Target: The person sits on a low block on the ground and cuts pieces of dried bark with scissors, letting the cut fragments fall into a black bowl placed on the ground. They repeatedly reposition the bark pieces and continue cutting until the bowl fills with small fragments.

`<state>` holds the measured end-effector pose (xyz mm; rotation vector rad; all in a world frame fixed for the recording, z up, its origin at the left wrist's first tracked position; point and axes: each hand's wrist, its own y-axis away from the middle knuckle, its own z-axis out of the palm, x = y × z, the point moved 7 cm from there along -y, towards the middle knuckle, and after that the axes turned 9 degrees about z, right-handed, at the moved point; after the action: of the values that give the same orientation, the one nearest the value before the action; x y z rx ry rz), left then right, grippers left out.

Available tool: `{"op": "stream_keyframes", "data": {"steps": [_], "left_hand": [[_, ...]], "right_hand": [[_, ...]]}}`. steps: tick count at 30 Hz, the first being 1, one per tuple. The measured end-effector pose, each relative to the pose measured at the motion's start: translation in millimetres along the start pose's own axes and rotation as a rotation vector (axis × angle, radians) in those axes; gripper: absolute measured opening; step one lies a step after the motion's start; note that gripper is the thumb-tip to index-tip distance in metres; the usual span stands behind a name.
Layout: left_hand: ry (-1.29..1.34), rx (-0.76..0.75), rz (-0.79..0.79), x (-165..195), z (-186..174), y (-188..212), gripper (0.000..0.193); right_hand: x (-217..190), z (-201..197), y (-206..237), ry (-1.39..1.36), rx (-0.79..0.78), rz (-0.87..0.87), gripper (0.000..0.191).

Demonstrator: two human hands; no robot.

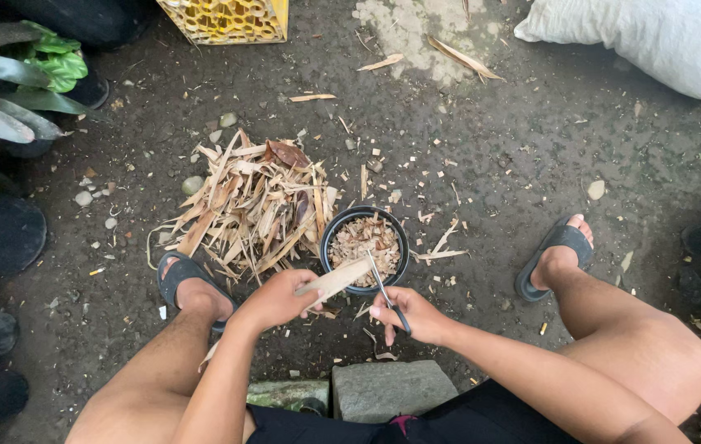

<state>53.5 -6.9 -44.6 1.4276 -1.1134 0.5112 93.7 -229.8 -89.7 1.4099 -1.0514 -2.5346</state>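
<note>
The dry leaf strip [335, 280] lies across the near rim of the black pot [328, 247], pinched in the left hand [275, 299], whose grip is clenched around its near end. The right hand [413, 315] grasps scissors [384, 289], blades angled up over the pot beside the strip. The pot already looks nearly full of small cut pieces [364, 241], so much of the chopping seems done. A large pile of uncut dry leaves [252, 205] sits on the ground just left of the pot, suggesting plenty remains, and scraps lie scattered around.
</note>
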Motion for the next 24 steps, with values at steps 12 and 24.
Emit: {"op": "stream_keyframes", "data": {"steps": [12, 24], "left_hand": [[-0.032, 0.030, -0.020, -5.6, -9.1, -0.4, 0.023], [-0.035, -0.033, -0.041, -3.3, 1.6, -0.4, 0.024]], "right_hand": [[-27.7, 7.4, 11.0, 0.033, 0.049, 0.027, 0.027], [-32.5, 16.5, 13.9, 0.040, 0.013, 0.038, 0.026]]}}
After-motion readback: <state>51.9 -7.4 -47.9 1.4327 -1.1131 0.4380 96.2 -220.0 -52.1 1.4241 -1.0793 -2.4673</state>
